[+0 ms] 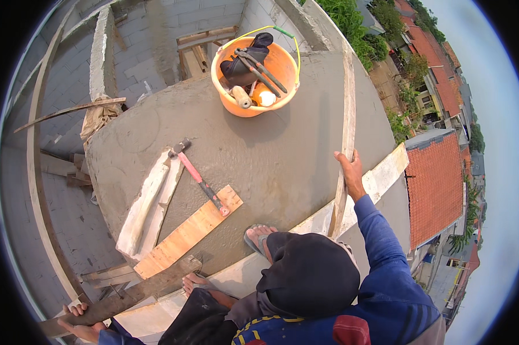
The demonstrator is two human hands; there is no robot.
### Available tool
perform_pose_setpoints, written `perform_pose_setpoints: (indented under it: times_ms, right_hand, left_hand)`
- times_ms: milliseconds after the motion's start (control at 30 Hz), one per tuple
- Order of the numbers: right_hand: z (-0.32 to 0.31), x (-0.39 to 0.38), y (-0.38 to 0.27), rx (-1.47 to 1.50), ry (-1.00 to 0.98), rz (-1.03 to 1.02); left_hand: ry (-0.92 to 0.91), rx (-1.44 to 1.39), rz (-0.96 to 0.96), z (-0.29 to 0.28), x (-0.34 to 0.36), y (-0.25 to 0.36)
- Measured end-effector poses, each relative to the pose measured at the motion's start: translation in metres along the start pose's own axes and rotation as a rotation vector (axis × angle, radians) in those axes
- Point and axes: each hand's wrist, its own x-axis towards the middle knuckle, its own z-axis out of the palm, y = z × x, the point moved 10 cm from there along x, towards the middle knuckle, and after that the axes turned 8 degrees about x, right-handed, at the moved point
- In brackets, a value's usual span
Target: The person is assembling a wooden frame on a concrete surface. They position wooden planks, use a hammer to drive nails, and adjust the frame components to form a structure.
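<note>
My left hand (80,323) is closed around the lower-left end of a dark brown wooden plank (136,292). The plank's other end reaches past my foot. My right hand (351,172) grips a long, narrow wooden batten (347,109) at the right, its fingers partly hidden. The batten extends away from me, and its near end crosses the pale formwork board (314,221). Left of centre, a hammer (199,175) with a pink and black handle lies on the grey cement surface (259,167). Its grip end overlaps a short light plywood strip (185,236).
An orange bucket (228,103) holding pliers-like cutters (262,69) and other items stands at the far middle. White-crusted boards (147,204) lie beside the hammer. Block walls (58,190) drop away at left. Beyond the right edge are tiled roofs (435,190). My sandalled foot (259,234) is on the slab.
</note>
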Motion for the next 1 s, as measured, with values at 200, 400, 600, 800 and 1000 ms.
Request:
perform_pose_setpoints:
  times_ms: [200, 400, 600, 800, 1000]
  right_hand:
    - [0.001, 0.060, 0.048, 0.028, -0.015, 0.083]
    - [0.004, 0.087, 0.099, -0.241, 0.105, 0.040]
    - [0.041, 0.128, 0.115, -0.478, 0.173, -0.156]
    - [0.078, 0.166, 0.115, -0.644, 0.082, -0.180]
    - [0.086, 0.158, 0.113, -0.905, 0.176, -0.137]
  left_hand:
    - [0.031, 0.051, 0.020, -0.020, 0.000, 0.029]
    - [0.015, 0.054, 0.078, -0.020, -0.009, 0.058]
    - [-0.026, 0.068, 0.093, -0.025, -0.016, 0.064]
    - [-0.038, 0.034, 0.054, -0.043, -0.017, 0.062]
    - [-0.045, 0.033, 0.010, -0.051, -0.009, 0.051]
